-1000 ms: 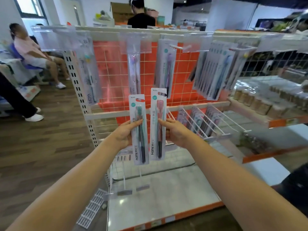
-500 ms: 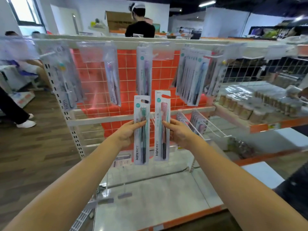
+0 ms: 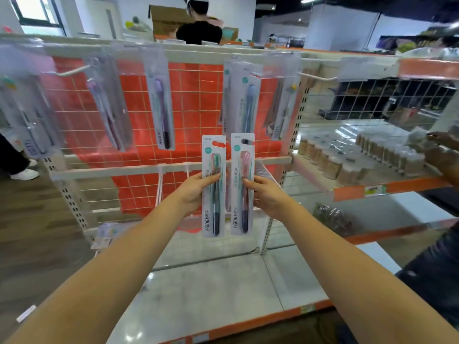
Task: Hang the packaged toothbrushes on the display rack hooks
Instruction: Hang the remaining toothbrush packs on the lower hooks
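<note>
Only thing I can actually read is "Hane", printed sideways down low on both toothbrush packs I'm holding: the green-bristle pack (image 3: 213,187) and the pink-bristle pack (image 3: 242,184) just at its 3 o'clock. Tiny codes in their top corners and the characters beside the brand are too blurry.
</note>
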`<act>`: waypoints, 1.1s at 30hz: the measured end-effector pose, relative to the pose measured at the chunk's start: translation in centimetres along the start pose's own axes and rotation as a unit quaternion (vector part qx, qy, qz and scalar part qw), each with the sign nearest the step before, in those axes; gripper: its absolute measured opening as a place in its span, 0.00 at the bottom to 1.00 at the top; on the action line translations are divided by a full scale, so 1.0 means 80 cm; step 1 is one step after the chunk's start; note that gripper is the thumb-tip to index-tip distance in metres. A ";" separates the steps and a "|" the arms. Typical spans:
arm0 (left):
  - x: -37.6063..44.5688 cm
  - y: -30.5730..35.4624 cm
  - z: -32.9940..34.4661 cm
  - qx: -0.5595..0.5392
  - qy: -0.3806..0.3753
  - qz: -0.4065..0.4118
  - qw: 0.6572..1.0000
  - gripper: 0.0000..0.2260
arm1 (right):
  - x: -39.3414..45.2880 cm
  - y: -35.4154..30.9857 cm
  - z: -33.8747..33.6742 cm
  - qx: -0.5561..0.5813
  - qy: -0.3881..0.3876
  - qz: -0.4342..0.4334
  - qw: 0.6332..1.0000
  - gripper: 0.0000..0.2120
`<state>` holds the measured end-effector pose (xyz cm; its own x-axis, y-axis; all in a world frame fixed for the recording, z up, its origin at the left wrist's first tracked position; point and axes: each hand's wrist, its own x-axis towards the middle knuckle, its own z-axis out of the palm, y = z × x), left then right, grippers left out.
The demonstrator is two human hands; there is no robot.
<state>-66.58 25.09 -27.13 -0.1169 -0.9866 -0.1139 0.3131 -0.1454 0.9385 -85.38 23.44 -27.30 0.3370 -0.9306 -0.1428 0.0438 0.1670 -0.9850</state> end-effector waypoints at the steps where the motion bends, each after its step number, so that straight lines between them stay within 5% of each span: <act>1: 0.002 -0.008 0.007 -0.007 0.000 -0.004 1.000 0.07 | 0.000 0.004 -0.010 -0.001 -0.002 0.005 1.000 0.13; 8: -0.003 -0.051 0.030 -0.028 0.009 -0.030 0.999 0.09 | -0.003 0.027 -0.049 -0.004 0.004 0.039 0.999 0.04; 33: -0.004 -0.079 0.001 -0.045 -0.029 -0.100 0.994 0.07 | -0.033 0.050 -0.033 0.008 0.062 0.083 0.995 0.09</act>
<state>-68.58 26.30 -32.97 -0.2378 -0.9320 -0.2737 0.3613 -0.3464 0.8657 -88.56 25.67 -31.14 0.2221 -0.9228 -0.3149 0.0120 0.3255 -0.9455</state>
